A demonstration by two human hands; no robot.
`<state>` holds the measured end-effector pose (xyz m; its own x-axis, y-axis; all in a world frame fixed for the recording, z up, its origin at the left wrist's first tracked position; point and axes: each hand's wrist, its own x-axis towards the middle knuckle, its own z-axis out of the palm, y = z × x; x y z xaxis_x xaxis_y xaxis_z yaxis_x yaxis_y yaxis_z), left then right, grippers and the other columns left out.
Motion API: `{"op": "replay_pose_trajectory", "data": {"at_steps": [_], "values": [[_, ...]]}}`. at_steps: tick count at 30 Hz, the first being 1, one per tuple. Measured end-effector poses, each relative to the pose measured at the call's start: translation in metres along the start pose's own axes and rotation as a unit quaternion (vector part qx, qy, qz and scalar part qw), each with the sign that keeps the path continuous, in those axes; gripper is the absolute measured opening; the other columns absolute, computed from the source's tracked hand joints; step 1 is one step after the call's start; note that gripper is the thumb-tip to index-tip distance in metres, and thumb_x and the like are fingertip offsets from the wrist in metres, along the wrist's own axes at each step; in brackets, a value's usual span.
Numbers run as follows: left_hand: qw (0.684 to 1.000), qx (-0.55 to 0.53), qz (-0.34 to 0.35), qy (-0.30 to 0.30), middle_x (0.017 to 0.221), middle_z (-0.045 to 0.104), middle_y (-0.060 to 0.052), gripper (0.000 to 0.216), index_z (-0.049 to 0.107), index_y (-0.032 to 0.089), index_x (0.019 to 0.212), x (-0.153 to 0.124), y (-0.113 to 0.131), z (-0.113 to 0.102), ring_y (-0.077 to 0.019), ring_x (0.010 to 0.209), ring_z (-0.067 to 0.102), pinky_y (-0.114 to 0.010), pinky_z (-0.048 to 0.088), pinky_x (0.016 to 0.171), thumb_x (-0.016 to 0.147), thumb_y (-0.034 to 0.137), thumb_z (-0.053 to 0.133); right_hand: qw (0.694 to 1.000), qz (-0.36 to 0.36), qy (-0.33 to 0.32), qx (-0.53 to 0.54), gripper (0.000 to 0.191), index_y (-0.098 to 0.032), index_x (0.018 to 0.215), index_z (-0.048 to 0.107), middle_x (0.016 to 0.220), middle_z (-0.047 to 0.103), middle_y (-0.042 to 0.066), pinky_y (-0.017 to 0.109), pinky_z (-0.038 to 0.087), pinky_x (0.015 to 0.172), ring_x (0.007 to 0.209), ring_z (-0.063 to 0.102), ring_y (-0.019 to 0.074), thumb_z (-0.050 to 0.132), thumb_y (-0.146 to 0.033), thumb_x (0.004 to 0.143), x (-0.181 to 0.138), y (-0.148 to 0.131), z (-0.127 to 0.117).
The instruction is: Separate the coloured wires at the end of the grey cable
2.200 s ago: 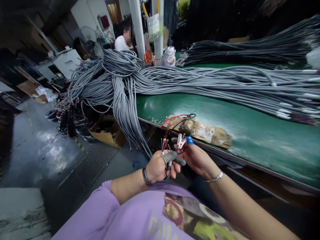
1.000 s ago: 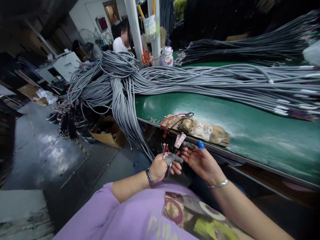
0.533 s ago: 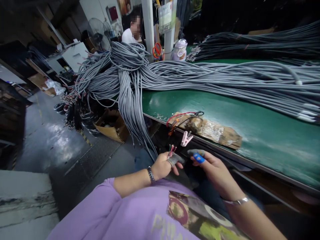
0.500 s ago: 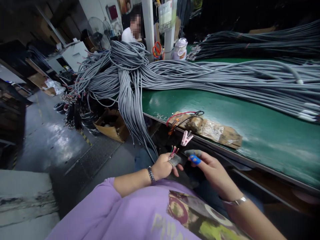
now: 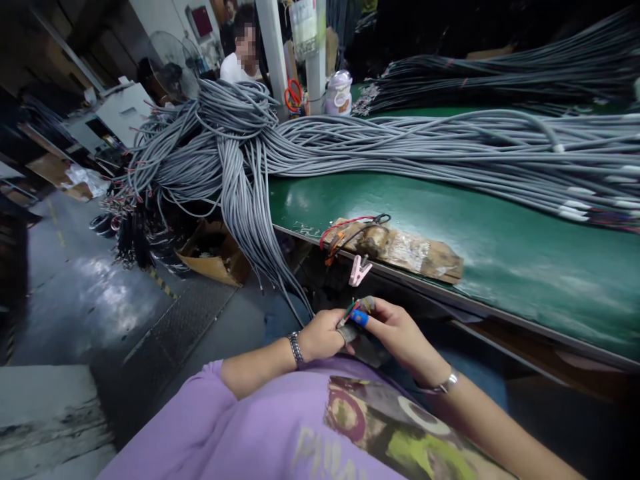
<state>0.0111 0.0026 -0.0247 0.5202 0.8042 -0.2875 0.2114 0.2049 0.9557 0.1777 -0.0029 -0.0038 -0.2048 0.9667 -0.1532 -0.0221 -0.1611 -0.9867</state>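
The left hand (image 5: 320, 335) is closed around a cable end, its coloured wires (image 5: 347, 312) poking out just above the fist. The right hand (image 5: 397, 333) pinches those wires with capped fingertips (image 5: 359, 318); the wire tips are hidden. A pink clip (image 5: 359, 270) hangs just above.

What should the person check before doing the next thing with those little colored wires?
1. Left hand grips the colored wires: ok.
2. Right hand fingertips meet the wire ends: ok.
3. Blue finger cover in place on the right hand: ok.
4. Wire ends sorted by color: cannot tell, too small.
5. Pink clip hangs close at the table edge: ok.
6. Gray cables lie apart from the hands: ok.
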Motion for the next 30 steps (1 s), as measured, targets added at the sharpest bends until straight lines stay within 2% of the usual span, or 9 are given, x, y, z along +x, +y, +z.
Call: {"op": "replay_pose_trajectory", "data": {"at_steps": [3,5,9,13,15,19,23,26,30], "values": [[0.995,-0.083,0.021,0.059,0.074,0.066,-0.003,0.047,0.06,0.014,0.091,-0.002,0.009,0.001,-0.0134,0.062,0.065,-0.024,0.049,0.058,0.071,0.054,0.073,0.999,-0.003,0.041,0.006,0.028,-0.019,0.073,0.067,0.068,0.066,0.002,0.028,0.048,0.062,0.062,0.057,0.0158,0.077,-0.044,0.066,0.001,-0.001,-0.006],[0.992,-0.101,0.021,0.066,0.075,0.066,-0.004,0.049,0.06,0.013,0.088,-0.003,0.014,0.0,-0.0139,0.065,0.066,-0.025,0.051,0.063,0.068,0.055,0.075,0.999,-0.005,0.041,0.004,0.025,-0.019,0.071,0.066,0.066,0.066,0.001,0.028,0.048,0.062,0.061,0.056,0.0156,0.076,-0.042,0.066,0.001,-0.003,-0.009],[0.996,-0.084,-0.017,0.029,0.063,0.062,-0.001,0.047,0.058,0.014,0.076,-0.002,0.018,-0.002,-0.0129,0.056,0.062,-0.025,0.051,0.057,0.061,0.052,0.081,0.999,-0.013,0.024,-0.026,0.022,-0.019,0.069,0.066,0.066,0.066,0.002,0.029,0.047,0.061,0.061,0.056,0.016,0.072,-0.04,0.068,0.0,-0.012,-0.006],[0.993,-0.105,-0.057,-0.016,0.056,0.06,0.001,0.048,0.057,0.014,0.079,0.002,0.018,-0.005,-0.0121,0.049,0.059,-0.026,0.052,0.053,0.058,0.049,0.082,0.994,-0.058,0.027,-0.091,0.019,-0.019,0.062,0.064,0.061,0.062,0.001,0.027,0.044,0.056,0.058,0.054,0.0156,0.068,-0.037,0.069,0.001,-0.02,0.003],[0.99,-0.121,-0.069,-0.02,0.055,0.06,0.001,0.048,0.058,0.014,0.079,0.001,0.018,-0.006,-0.0122,0.047,0.058,-0.026,0.051,0.052,0.059,0.051,0.081,0.993,-0.065,0.021,-0.101,0.02,-0.02,0.063,0.064,0.062,0.062,0.001,0.028,0.045,0.056,0.059,0.055,0.016,0.068,-0.038,0.071,0.002,-0.019,0.004],[0.989,-0.14,-0.027,0.047,0.056,0.062,-0.002,0.046,0.057,0.013,0.069,-0.003,0.02,-0.007,-0.0123,0.046,0.059,-0.024,0.049,0.049,0.064,0.055,0.076,0.996,-0.053,0.038,-0.062,0.025,-0.019,0.07,0.066,0.067,0.065,0.002,0.03,0.047,0.062,0.062,0.056,0.0171,0.07,-0.044,0.072,0.005,-0.009,0.003],[0.977,-0.169,0.024,0.129,0.06,0.065,-0.004,0.044,0.061,0.013,0.069,-0.006,0.021,-0.004,-0.0137,0.053,0.063,-0.024,0.049,0.053,0.071,0.055,0.072,0.996,-0.04,0.078,-0.031,0.027,-0.018,0.069,0.064,0.065,0.063,0.001,0.029,0.046,0.062,0.061,0.053,0.0156,0.072,-0.045,0.071,0.006,0.0,0.003],[0.97,-0.195,0.016,0.142,0.058,0.064,-0.003,0.046,0.059,0.013,0.068,-0.005,0.02,-0.001,-0.0132,0.049,0.061,-0.024,0.048,0.051,0.067,0.057,0.074,0.997,-0.03,0.072,-0.026,0.029,-0.019,0.07,0.064,0.065,0.062,0.001,0.029,0.046,0.062,0.061,0.053,0.0151,0.072,-0.046,0.071,0.006,-0.001,0.004],[0.967,-0.223,-0.01,0.125,0.053,0.06,-0.001,0.051,0.058,0.014,0.068,-0.004,0.02,-0.001,-0.0112,0.044,0.055,-0.024,0.048,0.048,0.058,0.059,0.078,0.999,-0.027,0.026,-0.038,0.031,-0.019,0.078,0.067,0.075,0.066,0.003,0.029,0.046,0.063,0.068,0.056,0.0172,0.07,-0.049,0.074,0.007,-0.01,0.002]]}}
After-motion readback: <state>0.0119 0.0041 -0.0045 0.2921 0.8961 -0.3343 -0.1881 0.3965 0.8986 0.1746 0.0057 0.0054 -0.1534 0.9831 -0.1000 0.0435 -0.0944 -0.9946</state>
